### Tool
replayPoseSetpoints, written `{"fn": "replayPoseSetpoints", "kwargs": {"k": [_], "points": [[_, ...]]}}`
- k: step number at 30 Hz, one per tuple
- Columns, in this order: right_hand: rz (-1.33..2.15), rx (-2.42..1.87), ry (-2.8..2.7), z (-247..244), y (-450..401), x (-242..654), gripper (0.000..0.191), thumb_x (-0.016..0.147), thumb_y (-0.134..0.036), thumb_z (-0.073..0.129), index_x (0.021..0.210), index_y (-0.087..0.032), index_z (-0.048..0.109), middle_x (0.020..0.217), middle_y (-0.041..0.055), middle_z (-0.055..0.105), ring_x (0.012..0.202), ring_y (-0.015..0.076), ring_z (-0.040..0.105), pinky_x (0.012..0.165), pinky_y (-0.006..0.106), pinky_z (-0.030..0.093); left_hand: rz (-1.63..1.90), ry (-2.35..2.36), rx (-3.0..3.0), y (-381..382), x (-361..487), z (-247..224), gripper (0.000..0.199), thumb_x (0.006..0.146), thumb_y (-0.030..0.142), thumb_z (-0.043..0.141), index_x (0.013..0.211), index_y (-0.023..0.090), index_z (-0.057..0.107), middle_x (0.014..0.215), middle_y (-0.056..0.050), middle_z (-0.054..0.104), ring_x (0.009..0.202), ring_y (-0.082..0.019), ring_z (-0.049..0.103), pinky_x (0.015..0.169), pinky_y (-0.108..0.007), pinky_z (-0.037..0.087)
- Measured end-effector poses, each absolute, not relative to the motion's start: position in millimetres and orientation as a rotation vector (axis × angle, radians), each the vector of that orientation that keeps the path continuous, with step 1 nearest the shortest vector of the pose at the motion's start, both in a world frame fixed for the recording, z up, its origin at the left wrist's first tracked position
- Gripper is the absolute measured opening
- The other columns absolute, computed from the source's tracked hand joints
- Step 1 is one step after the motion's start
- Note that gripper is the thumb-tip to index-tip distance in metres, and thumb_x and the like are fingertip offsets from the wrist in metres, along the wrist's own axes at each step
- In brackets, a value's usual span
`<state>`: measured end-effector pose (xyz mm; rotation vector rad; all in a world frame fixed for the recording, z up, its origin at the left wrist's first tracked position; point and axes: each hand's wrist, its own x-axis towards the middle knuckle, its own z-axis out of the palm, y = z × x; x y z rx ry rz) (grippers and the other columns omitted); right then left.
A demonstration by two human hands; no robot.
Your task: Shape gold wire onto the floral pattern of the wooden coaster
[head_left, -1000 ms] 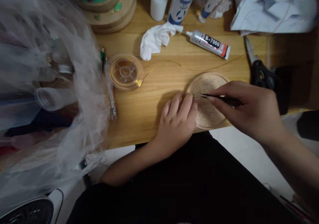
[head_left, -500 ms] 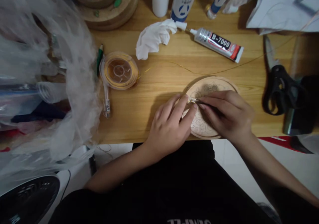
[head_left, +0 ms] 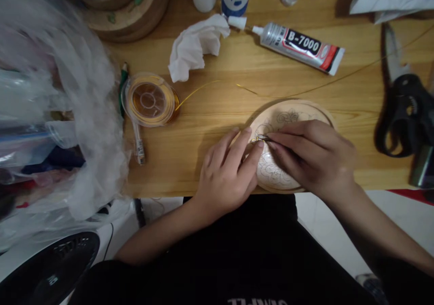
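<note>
A round wooden disc (head_left: 271,178) with line-drawn flower patterns lies at the table's front edge. My left hand (head_left: 225,174) rests over its left side, fingers spread. The left thumb and index fingertips sit on either side of a small bent piece of gold wire (head_left: 255,140) on the disc. My right hand (head_left: 315,153) is closed in a pinch around slim metal tweezers (head_left: 265,138), most of which the fingers hide. The tweezers' tip meets the gold wire beside my left thumb.
Behind the disc are a spool of gold wire (head_left: 149,100), a crumpled tissue (head_left: 195,45) and a B-7000 glue tube (head_left: 301,47). Black scissors (head_left: 403,101) lie at the right. Plastic bags (head_left: 98,115) crowd the left. Loose wire (head_left: 325,87) crosses the table.
The view has shifted slightly and come closer to the table. Both hands keep nearly the same pose, with the tweezers still at the gold wire.
</note>
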<state>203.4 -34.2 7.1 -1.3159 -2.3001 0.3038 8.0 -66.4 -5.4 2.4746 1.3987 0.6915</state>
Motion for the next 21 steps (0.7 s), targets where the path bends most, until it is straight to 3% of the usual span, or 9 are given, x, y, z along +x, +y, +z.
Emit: {"fn": "replayPoseSetpoints", "kwargs": {"k": [14,21], "points": [[0.295,-1.231,-2.326,10.0,-33.3,204.4,0.024,0.081,-0.013,0.070,0.104,-0.018,0.067,0.092,0.0097,0.072,0.081,0.0211,0.070,0.070,0.034,0.058,0.675,1.387,2.469,-65.4,7.4,-3.2,0.034,0.089,0.018,0.055,0.121,0.012,0.064,0.132,-0.016,0.061,0.122,-0.032,0.056,0.095,-0.042,0.050],[0.318,-1.273,-2.332,10.5,-32.3,204.2,0.021,0.085,-0.016,0.066,0.103,-0.026,0.068,0.093,0.0054,0.073,0.081,0.0196,0.070,0.070,0.034,0.059,0.661,1.395,2.468,-66.2,7.3,-3.5,0.035,0.090,0.019,0.053,0.123,0.012,0.062,0.133,-0.015,0.060,0.124,-0.031,0.055,0.096,-0.041,0.050]]}}
